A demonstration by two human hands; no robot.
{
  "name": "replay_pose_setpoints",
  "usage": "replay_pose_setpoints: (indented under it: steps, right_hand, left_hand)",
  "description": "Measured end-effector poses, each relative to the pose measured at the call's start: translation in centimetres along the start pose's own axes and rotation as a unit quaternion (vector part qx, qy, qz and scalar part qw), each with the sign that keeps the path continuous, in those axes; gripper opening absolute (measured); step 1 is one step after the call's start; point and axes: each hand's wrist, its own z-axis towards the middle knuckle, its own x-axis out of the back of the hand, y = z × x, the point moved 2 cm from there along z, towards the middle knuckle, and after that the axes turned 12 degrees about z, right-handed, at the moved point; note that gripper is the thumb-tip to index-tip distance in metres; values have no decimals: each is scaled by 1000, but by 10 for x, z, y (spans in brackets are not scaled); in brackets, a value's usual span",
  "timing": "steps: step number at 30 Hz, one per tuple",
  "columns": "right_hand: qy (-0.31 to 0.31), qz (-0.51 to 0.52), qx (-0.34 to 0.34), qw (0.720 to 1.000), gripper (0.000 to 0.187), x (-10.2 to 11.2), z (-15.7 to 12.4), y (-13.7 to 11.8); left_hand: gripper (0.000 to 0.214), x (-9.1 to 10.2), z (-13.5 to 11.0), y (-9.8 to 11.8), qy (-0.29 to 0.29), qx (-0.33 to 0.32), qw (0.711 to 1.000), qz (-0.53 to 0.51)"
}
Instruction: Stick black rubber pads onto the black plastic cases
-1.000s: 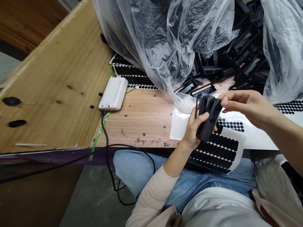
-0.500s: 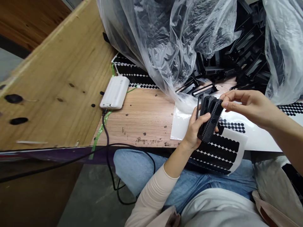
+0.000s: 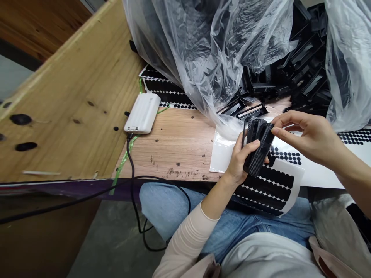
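Observation:
My left hand (image 3: 239,158) is closed around a black plastic part (image 3: 257,148) with a carbon-fibre pattern and a long recess. An open frame side shows at its left, and I cannot tell whether this is one piece or more. At the part's upper right end, the thumb and fingers of my right hand (image 3: 304,133) are pinched together. What they hold, if anything, is too small to make out. Below the part, a sheet of black round stickers (image 3: 275,185) hangs over the table's front edge above my lap. Loose black dots (image 3: 285,155) on white backing lie just behind it.
Clear plastic bags (image 3: 208,58) stand at the back, with a heap of black plastic parts (image 3: 304,65) between them. A white power bank (image 3: 142,113) with a black cable (image 3: 131,162) lies left, beside a wooden panel (image 3: 78,104). More sticker sheets (image 3: 165,87) lie behind it.
The view has shifted slightly. Both hands keep nearly the same position at the black part, with my right fingertips still pinched at its upper end.

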Motion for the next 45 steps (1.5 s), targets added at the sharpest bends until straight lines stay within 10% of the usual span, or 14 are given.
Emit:
replay_pose_setpoints:
  steps: [6, 9, 14, 19, 24, 29, 37, 45]
  right_hand:
    - [69, -198, 136, 968, 22, -6, -10, -7]
    - [22, -150, 102, 983, 46, -4, -3, 7]
    - [65, -173, 86, 979, 27, 7, 41, 56]
    - [-49, -208, 143, 966, 18, -4, 79, 92]
    - [66, 26, -39, 997, 28, 4, 58, 83]
    - [56, 319, -190, 927, 39, 16, 9, 46]
    - [12, 404, -266, 875, 46, -14, -36, 13]
    - [-20, 316, -231, 920, 55, -35, -40, 14]
  left_hand:
    - [56, 1, 1, 0, 5, -5, 1000, 2]
    - [55, 1, 1, 0, 2, 1, 1000, 9]
    - [56, 2, 3, -2, -2, -8, 1000, 1]
    - [59, 3, 3, -2, 20, -16, 1000, -17]
    - [62, -1, 0, 3, 42, -23, 999, -21]
    - [61, 1, 0, 3, 62, -17, 997, -40]
    - [82, 0, 1, 0, 117, -28, 989, -83]
    - [76, 0, 0, -1, 125, -37, 987, -95]
